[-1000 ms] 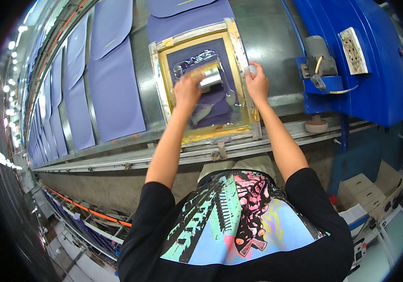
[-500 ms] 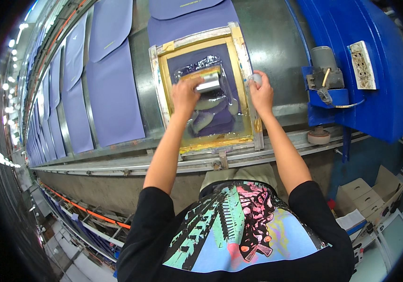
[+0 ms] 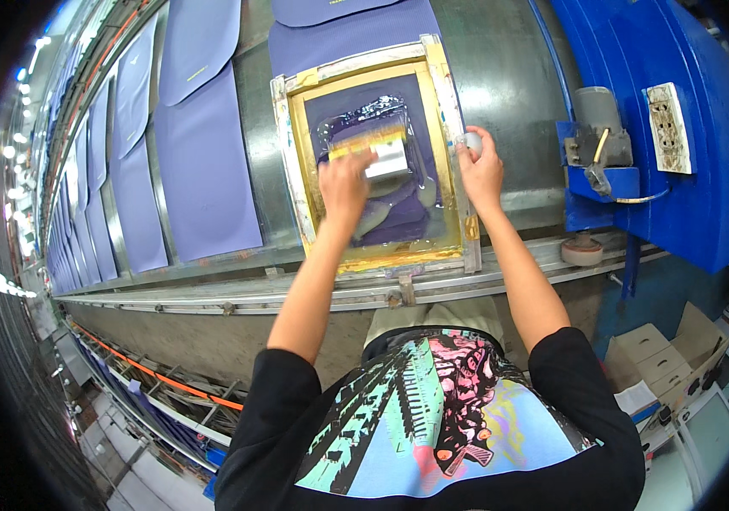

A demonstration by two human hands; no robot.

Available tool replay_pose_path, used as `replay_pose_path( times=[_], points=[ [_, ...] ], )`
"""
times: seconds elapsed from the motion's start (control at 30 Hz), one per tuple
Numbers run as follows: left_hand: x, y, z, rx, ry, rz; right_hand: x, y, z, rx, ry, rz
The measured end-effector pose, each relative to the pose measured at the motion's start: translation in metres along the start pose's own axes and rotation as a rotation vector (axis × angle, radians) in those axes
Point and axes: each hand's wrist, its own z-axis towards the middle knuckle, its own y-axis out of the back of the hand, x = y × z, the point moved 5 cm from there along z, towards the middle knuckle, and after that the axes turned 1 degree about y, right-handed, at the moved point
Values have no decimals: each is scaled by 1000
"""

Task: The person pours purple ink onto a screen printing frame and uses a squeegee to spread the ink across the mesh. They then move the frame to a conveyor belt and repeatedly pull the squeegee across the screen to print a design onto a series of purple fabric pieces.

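A screen-printing frame (image 3: 285,136) with pale, paint-stained sides and yellow inner edges lies over a purple-grey sheet (image 3: 356,53). Inside it, wet translucent paste (image 3: 381,228) is spread over the mesh in streaks. My left hand (image 3: 345,186) grips a squeegee (image 3: 390,159), a short wide blade with a shiny metal face and yellow stains, which rests on the mesh. At the frame's right side my right hand (image 3: 483,170) is closed round a small pale grey knob (image 3: 471,141).
Several purple-grey sheets (image 3: 211,170) lie in a row along the metal table (image 3: 500,85) to the left. A metal rail (image 3: 339,298) runs along the near edge. At right stands a blue machine (image 3: 713,204) with a socket strip (image 3: 669,128); cardboard boxes (image 3: 645,349) sit below it.
My left hand and the squeegee have moved slightly toward me and to the right across the mesh. My right hand stays on the knob. The view has shifted a little.
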Motion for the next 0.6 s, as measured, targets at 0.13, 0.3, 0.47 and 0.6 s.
replay_pose_path(
  times=[0.13,0.3,0.47,0.6],
  points=[
    [-20,1,-77,11,-49,6,-10,-1,4,-87,4,-20],
    [6,19,6,19,114,-243,-10,-7,4,-44,22,-20],
    [2,8,30,-60,56,-109,-6,1,3,-31,55,61],
    [-30,1,-55,-22,-51,-56,-13,4,4,-92,71,126]
  ],
)
